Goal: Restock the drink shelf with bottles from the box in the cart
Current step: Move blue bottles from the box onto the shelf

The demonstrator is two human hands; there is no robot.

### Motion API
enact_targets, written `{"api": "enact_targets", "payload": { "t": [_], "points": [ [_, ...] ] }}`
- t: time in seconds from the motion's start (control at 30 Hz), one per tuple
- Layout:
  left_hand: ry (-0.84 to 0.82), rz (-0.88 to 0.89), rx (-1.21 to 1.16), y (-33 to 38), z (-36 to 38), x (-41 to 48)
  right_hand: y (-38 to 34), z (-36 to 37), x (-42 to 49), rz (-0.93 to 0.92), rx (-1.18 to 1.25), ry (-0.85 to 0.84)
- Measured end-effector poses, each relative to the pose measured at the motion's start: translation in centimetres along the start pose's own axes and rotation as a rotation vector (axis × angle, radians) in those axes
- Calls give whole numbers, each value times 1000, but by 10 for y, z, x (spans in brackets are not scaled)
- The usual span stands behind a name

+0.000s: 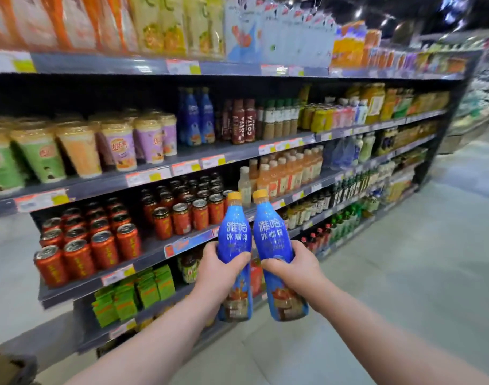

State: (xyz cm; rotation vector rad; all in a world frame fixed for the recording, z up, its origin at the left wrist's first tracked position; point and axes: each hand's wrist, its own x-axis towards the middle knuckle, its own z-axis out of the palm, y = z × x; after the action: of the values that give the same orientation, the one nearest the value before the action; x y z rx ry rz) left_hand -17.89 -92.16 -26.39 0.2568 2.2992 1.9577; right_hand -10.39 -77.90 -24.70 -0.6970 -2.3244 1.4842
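Two blue iced-coffee bottles stand upright side by side in the lower middle of the frame, held up in front of the drink shelf [104, 184]. The left grip [224, 266] is a bare hand with its fingers and thumb curled round the waist of the left bottle [235, 232]. The right grip [293, 266] is wrapped the same way round the right bottle [269, 232]. Each bottle has a yellow cap and white Chinese lettering on the blue sleeve, with a brown picture near the base. The bottles lean slightly away from each other at the top, and their shoulders are just beside one another; whether they touch cannot be told. Both forearms reach in from the bottom edge of the frame.

The shelving runs from the left edge back toward the upper right. In the upper middle, a few matching blue bottles [199, 118] stand on a higher shelf board, just left of dark Costa coffee bottles [244, 120]. Left of those, wrapped milk-tea cups [71, 145] in green, orange and purple fill the same board. One board lower, red cans [88, 245] sit in rows at the left and centre, and peach-coloured juice bottles [287, 170] stand to their right, behind the two yellow caps. Green cartons [132, 293] lie lower still, left of the left forearm. Grey floor [404, 273] fills the right side.
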Motion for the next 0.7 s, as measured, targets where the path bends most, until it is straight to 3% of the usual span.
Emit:
{"api": "enact_targets", "payload": {
  "t": [0.33,0.7],
  "points": [
    [-47,64,-56,18,51,115,-14,-18,113,-21,-31,29],
    [64,145,-115,48,48,275,-75,7,280,-100,6,-10]
  ]
}}
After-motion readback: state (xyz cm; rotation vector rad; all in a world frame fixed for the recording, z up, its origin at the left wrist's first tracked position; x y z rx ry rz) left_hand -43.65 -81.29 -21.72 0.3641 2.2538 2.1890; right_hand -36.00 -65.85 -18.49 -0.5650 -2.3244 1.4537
